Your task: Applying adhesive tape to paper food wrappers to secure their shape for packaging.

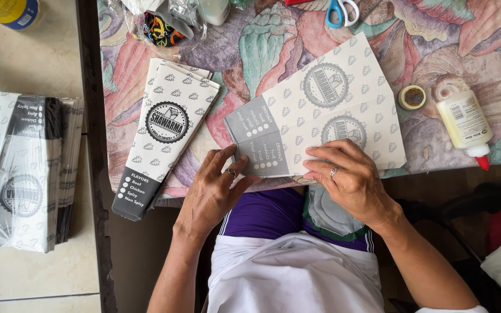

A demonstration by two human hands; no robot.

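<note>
A flat white paper bag blank [326,110] with grey round stamps and a grey end panel lies on the table's near edge. My left hand [215,188] presses its grey end with fingertips and thumb. My right hand [349,177] lies flat on the lower white flap, a ring on one finger. Both hands touch the paper; neither lifts it.
A stack of finished printed bags [166,130] lies to the left on the floral tablecloth [273,40]. A white glue bottle with red tip [465,124], a tape roll [412,97] and blue scissors [341,11] lie beyond. Wrapped bag bundles [24,168] rest on the floor at left.
</note>
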